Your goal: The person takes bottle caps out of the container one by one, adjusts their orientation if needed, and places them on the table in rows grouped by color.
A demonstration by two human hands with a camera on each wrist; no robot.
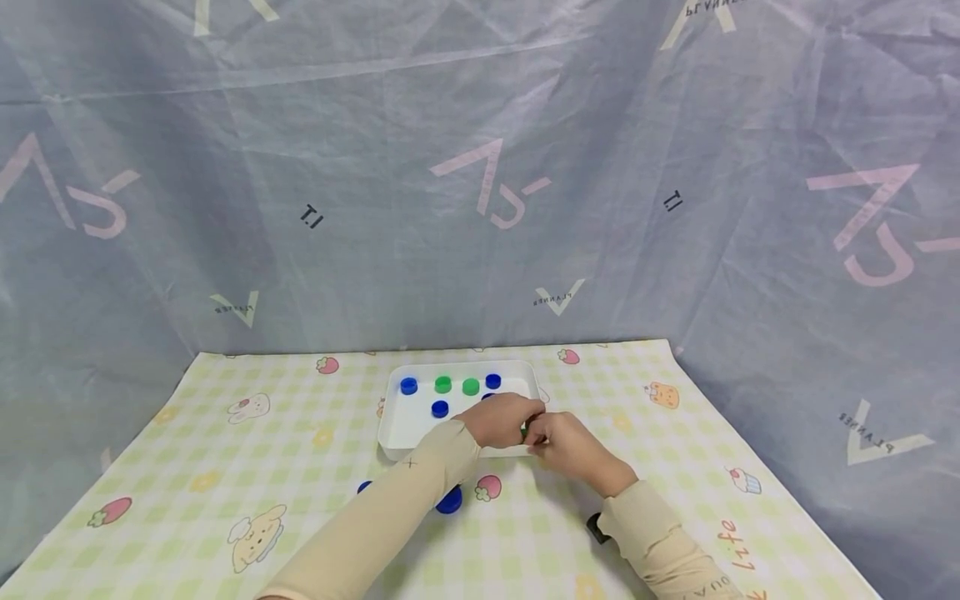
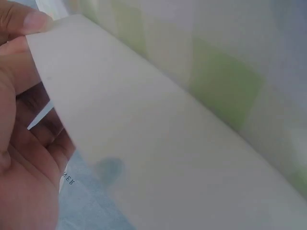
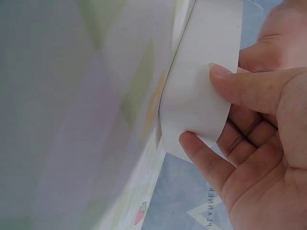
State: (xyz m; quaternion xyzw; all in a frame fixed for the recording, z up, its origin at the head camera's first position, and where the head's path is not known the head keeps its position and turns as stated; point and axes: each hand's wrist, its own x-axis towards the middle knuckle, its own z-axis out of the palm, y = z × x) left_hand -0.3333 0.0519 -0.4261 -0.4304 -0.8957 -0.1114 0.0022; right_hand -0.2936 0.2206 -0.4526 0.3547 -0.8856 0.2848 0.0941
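A white tray (image 1: 423, 433) on the table has blue caps (image 1: 439, 409) and green caps (image 1: 443, 384) in it. My left hand (image 1: 501, 419) reaches across to the tray's front right corner, fingers bent downward. Right beside it, my right hand (image 1: 567, 446) meets it at that corner, where a bit of green shows between the fingertips. In the right wrist view, the thumb (image 3: 240, 84) overlaps the tray's outer wall while other fingers go behind the rim. The left wrist view shows left fingers (image 2: 36, 129) partly hidden behind the wall; I cannot tell what they hold.
A blue cap (image 1: 449, 500) lies on the checked tablecloth (image 1: 300, 467) in front of the tray. Another blue cap (image 1: 364, 486) is partly hidden by the left sleeve (image 1: 390, 521). A grey printed curtain (image 1: 375, 250) hangs behind the table.
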